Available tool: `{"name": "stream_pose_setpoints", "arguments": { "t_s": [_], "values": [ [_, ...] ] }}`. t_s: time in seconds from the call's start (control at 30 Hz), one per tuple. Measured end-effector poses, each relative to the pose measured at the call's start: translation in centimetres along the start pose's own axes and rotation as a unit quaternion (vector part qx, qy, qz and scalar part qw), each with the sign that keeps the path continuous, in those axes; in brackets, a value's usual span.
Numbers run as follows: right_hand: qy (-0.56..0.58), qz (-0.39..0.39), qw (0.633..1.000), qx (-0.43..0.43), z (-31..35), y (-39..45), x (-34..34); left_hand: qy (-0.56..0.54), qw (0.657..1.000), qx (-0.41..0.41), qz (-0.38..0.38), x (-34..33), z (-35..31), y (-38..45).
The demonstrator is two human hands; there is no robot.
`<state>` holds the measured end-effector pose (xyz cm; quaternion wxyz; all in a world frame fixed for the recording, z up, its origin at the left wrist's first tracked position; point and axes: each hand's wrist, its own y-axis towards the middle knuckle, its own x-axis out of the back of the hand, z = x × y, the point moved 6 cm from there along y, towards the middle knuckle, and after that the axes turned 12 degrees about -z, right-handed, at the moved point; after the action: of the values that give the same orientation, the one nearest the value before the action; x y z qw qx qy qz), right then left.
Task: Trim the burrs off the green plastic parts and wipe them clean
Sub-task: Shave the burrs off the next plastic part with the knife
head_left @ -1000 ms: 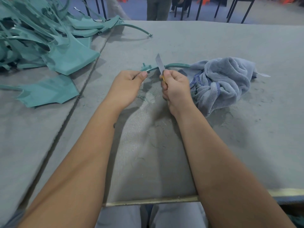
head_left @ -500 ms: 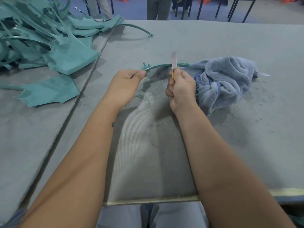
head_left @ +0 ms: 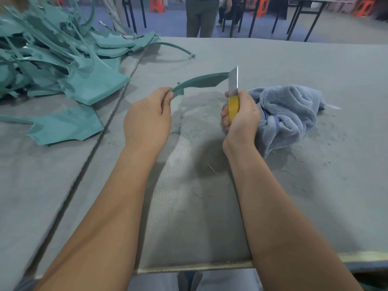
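At the far left of the grey felt-covered table (head_left: pixel 273 196) lies a big heap of teal-green plastic parts (head_left: pixel 52 55), flat pieces and thin curved strips tangled together. Near this heap, one flat teal-green plastic piece with pointed corners (head_left: pixel 65 126) lies alone on the table. A thin curved green strip (head_left: pixel 176 49) reaches out from the heap toward the right at the far side.

The left hand (head_left: pixel 147 118) pinches the left end of a curved, dark green plastic part (head_left: pixel 201 81) between thumb and fingers and holds it above the table. This part arcs to the right, and its right end touches the blade of a utility knife with a yellow handle and a flat steel blade (head_left: pixel 233 95). The right hand (head_left: pixel 241 116) is closed around the yellow handle, with the blade pointing up and away from the person.

Just right of the right hand a crumpled light blue terry towel (head_left: pixel 289 116) lies on the table. Thin green shavings (head_left: pixel 199 131) are scattered on the felt under and near both hands.
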<state>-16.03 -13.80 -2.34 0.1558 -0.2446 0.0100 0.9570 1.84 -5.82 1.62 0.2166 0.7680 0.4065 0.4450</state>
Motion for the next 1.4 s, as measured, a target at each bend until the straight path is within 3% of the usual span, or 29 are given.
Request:
{"name": "stream_pose_setpoints", "arguments": {
  "t_s": [0.1, 0.27, 0.53, 0.93, 1.13, 1.27, 1.4],
  "values": [
    [-0.052, 0.006, 0.998, -0.016, -0.5, 0.2, 0.0, -0.011, 1.0, 0.014, -0.026, 0.7, 0.4, 0.4],
    [-0.072, 0.016, 0.997, 0.01, -0.3, 0.1, -0.5, 0.041, 0.997, 0.053, 0.043, -0.4, 2.1, 0.6],
    [-0.061, 0.006, 0.997, 0.037, 0.1, 0.3, -0.4, 0.04, 0.999, 0.033, 0.013, -0.5, 1.8, 0.2],
    [-0.158, 0.02, 0.986, 0.046, -0.3, 0.4, 0.0, 0.052, 0.997, -0.049, 0.023, -1.3, 0.6, -0.4],
    [-0.238, -0.012, 0.971, 0.027, -1.4, 1.3, 0.4, 0.005, 0.999, 0.005, 0.039, -2.1, 1.5, -0.9],
    [-0.199, -0.061, 0.977, 0.036, -1.2, 2.0, 1.2, -0.001, 1.0, -0.002, -0.004, -2.2, 1.6, -1.2],
    [-0.238, -0.052, 0.967, 0.078, -1.2, 2.3, 1.5, 0.001, 0.999, 0.01, -0.03, -2.0, 1.6, -1.3]
  ]
}}
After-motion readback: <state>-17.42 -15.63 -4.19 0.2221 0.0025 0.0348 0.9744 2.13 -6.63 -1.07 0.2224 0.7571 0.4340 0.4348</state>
